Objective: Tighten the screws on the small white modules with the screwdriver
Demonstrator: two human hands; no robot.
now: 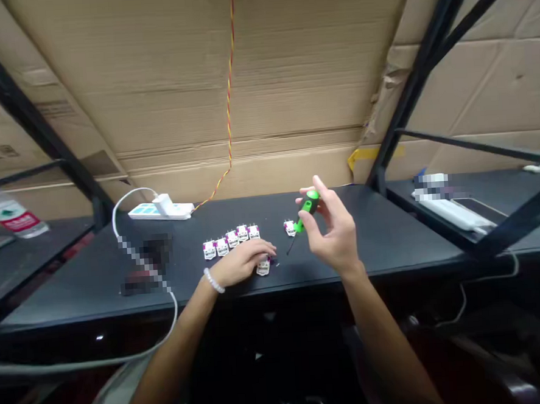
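Black workbench [404, 230] with small white modules [232, 239], cardboard wall [226, 89] behind

The dark tabletop object [146, 264] is pixelated.

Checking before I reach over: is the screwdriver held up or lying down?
Held up: the right hand pinches the green-and-black screwdriver above the bench.

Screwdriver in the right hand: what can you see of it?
The screwdriver has a chunky plastic-looking handle, bright green at both ends with a black middle, partly hidden by the fingers of the right hand. A thin dark shaft slants down-left from it toward the dark tabletop. It is held tilted, pinched between thumb and fingers. Whether the tip touches the tabletop cannot be told.
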